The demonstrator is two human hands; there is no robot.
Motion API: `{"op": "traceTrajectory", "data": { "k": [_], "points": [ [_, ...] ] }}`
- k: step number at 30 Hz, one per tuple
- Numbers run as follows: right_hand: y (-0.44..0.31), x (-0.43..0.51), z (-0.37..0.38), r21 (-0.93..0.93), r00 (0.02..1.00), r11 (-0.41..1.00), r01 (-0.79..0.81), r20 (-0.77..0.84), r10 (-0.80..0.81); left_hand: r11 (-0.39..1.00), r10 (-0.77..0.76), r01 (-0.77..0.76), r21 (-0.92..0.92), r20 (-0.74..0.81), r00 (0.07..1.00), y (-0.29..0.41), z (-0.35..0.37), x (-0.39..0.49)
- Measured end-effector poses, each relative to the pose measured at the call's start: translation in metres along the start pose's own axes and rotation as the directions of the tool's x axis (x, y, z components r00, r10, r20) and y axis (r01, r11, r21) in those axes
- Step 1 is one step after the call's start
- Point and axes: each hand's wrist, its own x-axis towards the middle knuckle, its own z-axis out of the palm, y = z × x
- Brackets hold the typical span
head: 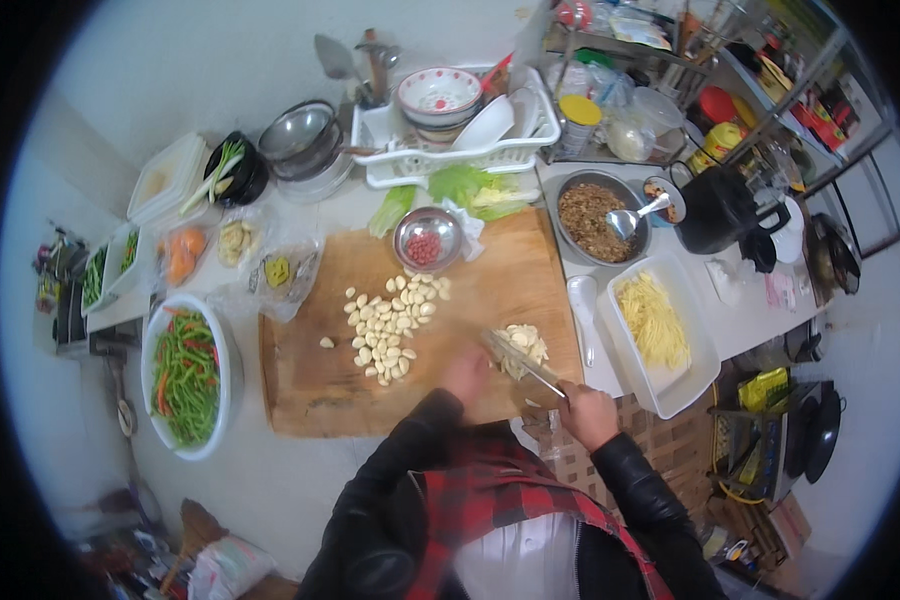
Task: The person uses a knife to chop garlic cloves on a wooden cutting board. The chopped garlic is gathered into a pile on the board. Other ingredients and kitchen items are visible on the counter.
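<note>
My right hand [591, 415] grips a kitchen knife [526, 363], whose blade points up and left over the board. Beside the blade lies a small heap of sliced garlic [526, 343]. My left hand [466, 373] is blurred by motion, just left of the blade; its fingers and anything in them cannot be made out. Whole peeled garlic cloves [390, 322] spread across the middle of the wooden cutting board [307, 390], with one clove [326, 343] apart on the left. A steel bowl of pink peanuts [425, 244] rests at the board's far side.
Left of the board stands a white basin of green and red peppers [186, 375]. To the right are a white tub of yellow shreds [652, 322], a white spoon [585, 315] and a metal bowl of brown crumbly food [592, 210]. A white dish rack [457, 161] is behind.
</note>
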Motion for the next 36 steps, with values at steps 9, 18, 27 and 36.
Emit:
{"op": "traceTrajectory", "data": {
  "k": [9, 18, 27, 36],
  "points": [
    [0.025, 0.014, -0.012, -0.327, 0.952, 0.93, 0.171, -0.188, -0.241, 0.698, 0.669, -0.437, -0.567, 0.3, 0.679, 0.044, -0.081, 0.023],
    [0.041, 0.006, -0.013, -0.322, 0.925, 0.914, 0.246, -0.203, -0.32, 0.814, 0.511, -0.17, -0.555, 0.545, 0.665, 0.017, -0.016, 0.032],
    [0.034, 0.019, -0.011, -0.211, 0.903, 0.917, 0.339, -0.201, -0.38, 0.719, 0.695, -0.523, -0.458, 0.48, 0.535, 0.068, -0.047, 0.031],
    [0.063, 0.01, -0.034, 0.114, 0.973, 0.983, 0.142, 0.166, -0.16, 0.772, 0.248, 0.047, -0.634, 0.369, 0.896, -0.006, -0.055, 0.05]
  ]
}}
